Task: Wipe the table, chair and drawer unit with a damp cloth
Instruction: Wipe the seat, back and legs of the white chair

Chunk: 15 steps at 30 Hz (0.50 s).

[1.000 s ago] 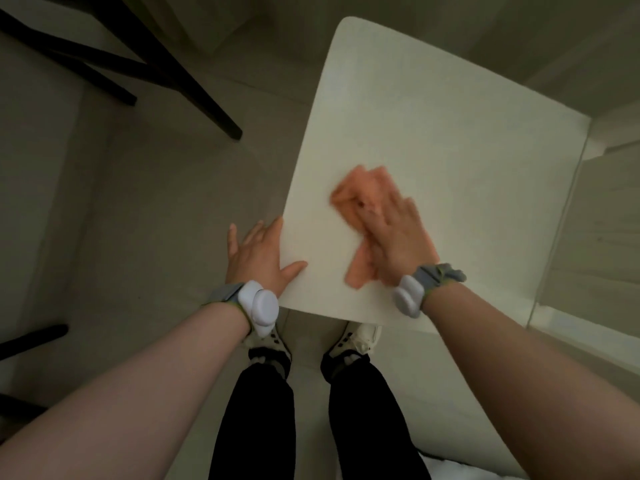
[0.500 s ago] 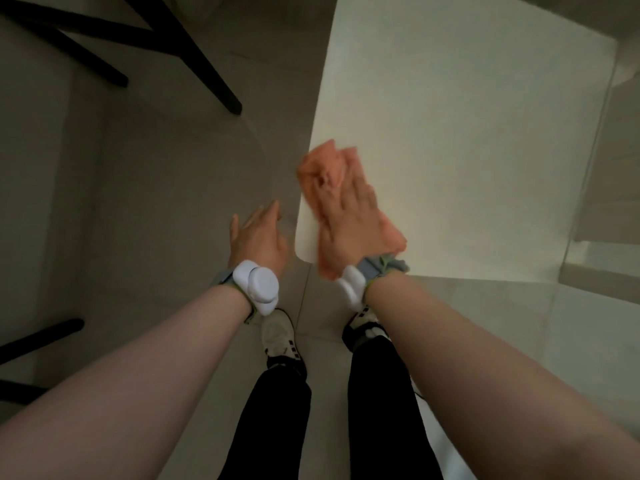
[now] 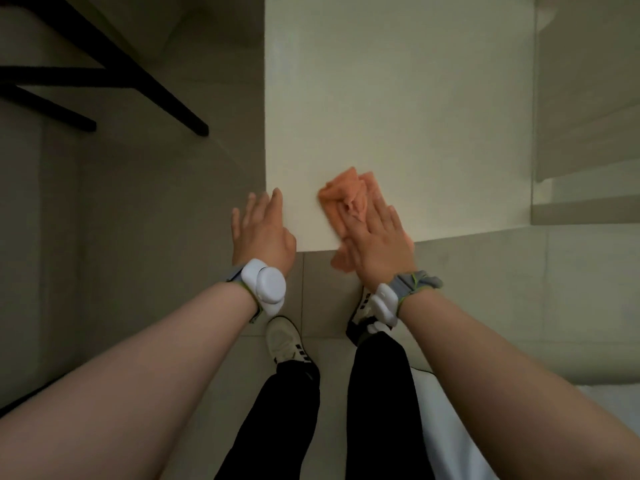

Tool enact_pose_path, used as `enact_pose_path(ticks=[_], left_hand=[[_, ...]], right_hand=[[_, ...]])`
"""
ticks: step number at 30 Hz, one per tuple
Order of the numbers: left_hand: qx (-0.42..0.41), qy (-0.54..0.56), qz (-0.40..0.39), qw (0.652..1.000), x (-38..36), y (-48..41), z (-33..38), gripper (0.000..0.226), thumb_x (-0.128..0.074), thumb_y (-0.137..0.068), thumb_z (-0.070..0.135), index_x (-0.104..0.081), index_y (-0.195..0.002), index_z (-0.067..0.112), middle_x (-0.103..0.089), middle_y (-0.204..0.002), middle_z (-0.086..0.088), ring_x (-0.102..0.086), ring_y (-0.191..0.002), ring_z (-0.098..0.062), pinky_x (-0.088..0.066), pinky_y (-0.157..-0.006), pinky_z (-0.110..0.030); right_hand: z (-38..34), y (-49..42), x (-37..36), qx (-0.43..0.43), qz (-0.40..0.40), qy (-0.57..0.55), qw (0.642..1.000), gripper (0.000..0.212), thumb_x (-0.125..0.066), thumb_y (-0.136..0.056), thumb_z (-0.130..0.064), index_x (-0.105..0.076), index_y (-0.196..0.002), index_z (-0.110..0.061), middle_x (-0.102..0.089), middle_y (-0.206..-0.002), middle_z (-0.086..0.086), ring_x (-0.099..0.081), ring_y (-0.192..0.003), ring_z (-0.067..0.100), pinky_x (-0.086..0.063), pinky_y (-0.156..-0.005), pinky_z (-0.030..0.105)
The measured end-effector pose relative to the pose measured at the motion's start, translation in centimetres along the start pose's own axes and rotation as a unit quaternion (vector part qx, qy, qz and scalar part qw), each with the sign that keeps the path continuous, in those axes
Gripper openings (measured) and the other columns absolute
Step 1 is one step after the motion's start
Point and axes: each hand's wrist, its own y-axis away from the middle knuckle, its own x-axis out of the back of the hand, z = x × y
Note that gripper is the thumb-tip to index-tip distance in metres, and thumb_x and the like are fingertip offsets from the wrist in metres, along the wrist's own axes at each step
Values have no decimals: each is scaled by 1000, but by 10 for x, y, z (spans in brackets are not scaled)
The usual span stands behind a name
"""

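Orange cloth, one only, is lying bunched near the white table's near left corner, overhanging its near edge. Right hand is pressing it flat, fingers straight; left hand is lying spread at the left edge. Two white wrist units are showing.

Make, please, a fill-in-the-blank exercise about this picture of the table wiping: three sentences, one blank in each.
1. The right hand presses the ____ cloth flat onto the table.
2. The left hand, fingers straight at the table's edge, holds ____.
3. The person's trousers are ____.

Missing words: orange; nothing; black.
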Motion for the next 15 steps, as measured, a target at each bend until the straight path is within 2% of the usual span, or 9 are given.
enact_pose_path(ticks=[2,5,8,12,15], left_hand=[[1,-30,2,1000,-3,0,13,69,-43,-87,14,-13,-148,15,-7,-157,-9,3,-145,-26,4,-116,-45],[-32,-62,7,998,-10,0,34,71,-45,-86,17,-12,-148,16,2,-158,-8,10,-145,-26,9,-114,-46],[-60,-63,-12,996,-19,-6,59,70,-43,-87,17,-10,-149,16,3,-158,-6,11,-145,-24,9,-115,-46],[-100,-58,-28,993,-24,-21,93,69,-43,-88,16,-10,-148,15,-1,-158,-4,8,-145,-24,9,-114,-45],[-126,-64,-31,990,-22,-38,118,67,-41,-89,17,-10,-148,14,-6,-158,-3,4,-145,-23,7,-115,-45]], right_hand=[[33,9,10,-50,12,5,999,62,-39,-95,-32,-11,-150,-36,2,-159,8,11,-145,21,-2,-116,42],[85,21,27,-121,17,7,993,64,-36,-96,-31,-4,-150,-36,5,-159,8,13,-146,23,-4,-117,49],[124,32,47,-185,44,13,982,66,-37,-94,-28,-2,-150,-30,5,-158,14,10,-146,28,-8,-117,50],[141,33,61,-217,59,11,974,65,-38,-92,-26,-13,-151,-13,-2,-155,25,2,-145,38,-8,-119,45],[139,28,59,-227,41,28,973,65,-41,-95,-22,-9,-151,-14,0,-156,24,6,-145,37,-3,-119,40]])
